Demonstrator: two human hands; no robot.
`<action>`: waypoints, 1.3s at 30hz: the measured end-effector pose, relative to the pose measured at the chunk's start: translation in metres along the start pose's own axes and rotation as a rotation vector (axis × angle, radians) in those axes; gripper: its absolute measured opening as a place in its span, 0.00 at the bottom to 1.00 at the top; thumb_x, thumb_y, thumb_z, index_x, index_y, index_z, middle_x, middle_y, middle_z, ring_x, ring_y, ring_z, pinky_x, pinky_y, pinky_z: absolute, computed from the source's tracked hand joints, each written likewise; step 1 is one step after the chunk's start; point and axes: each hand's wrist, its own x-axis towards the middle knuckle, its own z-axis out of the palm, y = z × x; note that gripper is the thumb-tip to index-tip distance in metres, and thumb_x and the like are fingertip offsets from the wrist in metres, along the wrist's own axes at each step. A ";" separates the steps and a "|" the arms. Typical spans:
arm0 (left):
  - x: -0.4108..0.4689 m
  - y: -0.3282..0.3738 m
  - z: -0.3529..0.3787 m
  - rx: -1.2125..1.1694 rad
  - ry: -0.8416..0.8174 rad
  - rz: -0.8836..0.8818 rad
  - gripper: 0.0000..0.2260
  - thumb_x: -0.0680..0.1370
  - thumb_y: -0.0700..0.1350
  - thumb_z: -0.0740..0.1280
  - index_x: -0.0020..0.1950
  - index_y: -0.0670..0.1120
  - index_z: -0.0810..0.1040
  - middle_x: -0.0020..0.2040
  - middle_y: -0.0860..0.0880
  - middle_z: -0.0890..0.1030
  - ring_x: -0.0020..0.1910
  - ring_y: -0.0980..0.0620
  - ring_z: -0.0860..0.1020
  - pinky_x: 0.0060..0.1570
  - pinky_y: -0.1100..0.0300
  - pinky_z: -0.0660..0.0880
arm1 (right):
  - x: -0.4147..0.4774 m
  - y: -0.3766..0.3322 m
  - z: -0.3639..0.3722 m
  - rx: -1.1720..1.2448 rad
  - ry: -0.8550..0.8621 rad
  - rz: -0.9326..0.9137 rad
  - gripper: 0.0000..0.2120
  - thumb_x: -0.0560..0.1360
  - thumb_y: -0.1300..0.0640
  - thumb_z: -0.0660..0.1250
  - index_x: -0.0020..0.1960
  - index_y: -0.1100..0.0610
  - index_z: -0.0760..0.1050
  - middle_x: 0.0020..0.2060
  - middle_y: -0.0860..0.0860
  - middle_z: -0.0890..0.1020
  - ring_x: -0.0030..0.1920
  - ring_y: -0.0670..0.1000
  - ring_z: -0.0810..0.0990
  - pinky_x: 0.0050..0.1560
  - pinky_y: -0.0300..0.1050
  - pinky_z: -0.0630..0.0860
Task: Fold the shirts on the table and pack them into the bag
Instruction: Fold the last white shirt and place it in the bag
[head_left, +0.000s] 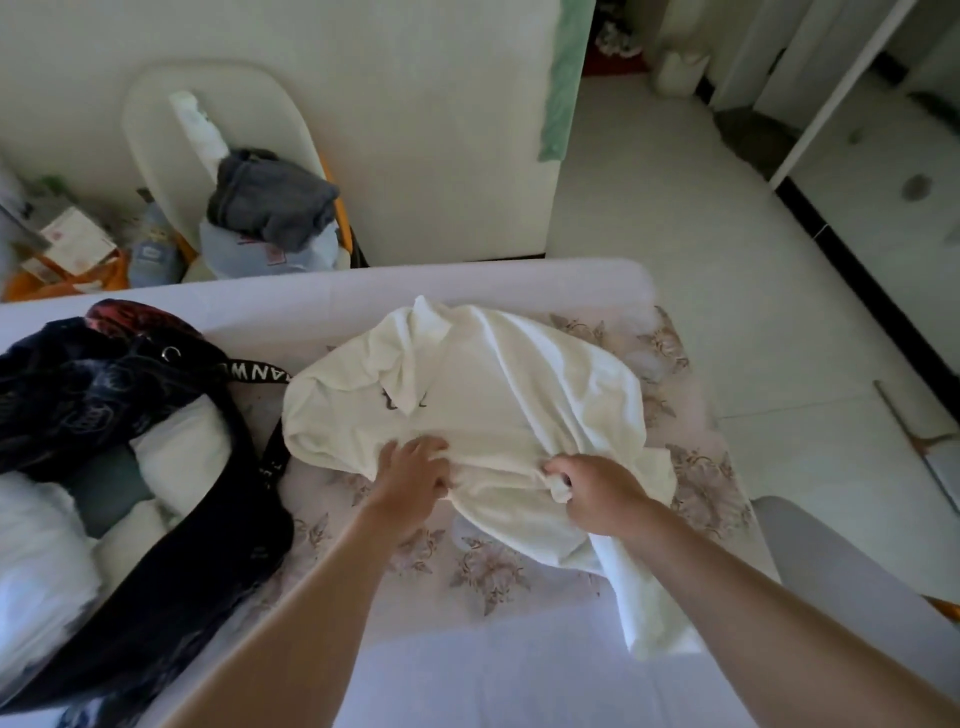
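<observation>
Left hand (415, 475) grips the near edge of the white shirt (498, 395), fingers curled into the cloth. Right hand (597, 493) clutches a bunched fold just beside it. The shirt lies crumpled on the floral cloth (483, 571) at mid-table (363, 280), with the open black bag (182, 545), holding pale bundles, just to its left.

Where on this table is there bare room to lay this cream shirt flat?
Bare floral tablecloth shows near you, between the black strap bag and the cream shirt, and in a strip right of the shirt. The left side is crowded by the bag.
</observation>
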 end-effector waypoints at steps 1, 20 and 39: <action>-0.006 -0.001 -0.002 -0.042 0.012 -0.007 0.04 0.80 0.47 0.64 0.48 0.53 0.78 0.62 0.55 0.76 0.63 0.51 0.71 0.72 0.49 0.59 | -0.009 -0.005 0.002 0.009 -0.034 0.006 0.26 0.73 0.62 0.64 0.70 0.47 0.72 0.54 0.45 0.80 0.56 0.52 0.79 0.47 0.37 0.68; -0.138 0.003 0.009 -0.105 0.019 -0.073 0.19 0.76 0.41 0.62 0.65 0.58 0.74 0.66 0.54 0.71 0.66 0.51 0.69 0.59 0.57 0.70 | -0.068 -0.101 0.053 -0.003 -0.024 -0.015 0.17 0.74 0.54 0.63 0.62 0.47 0.76 0.65 0.45 0.76 0.66 0.49 0.73 0.64 0.44 0.71; -0.016 0.008 -0.010 -0.609 0.373 -0.014 0.08 0.77 0.37 0.66 0.55 0.43 0.78 0.49 0.51 0.76 0.48 0.53 0.76 0.51 0.63 0.72 | 0.053 -0.097 0.047 -0.335 0.361 -0.284 0.40 0.64 0.42 0.76 0.71 0.55 0.67 0.71 0.57 0.67 0.75 0.61 0.63 0.71 0.62 0.63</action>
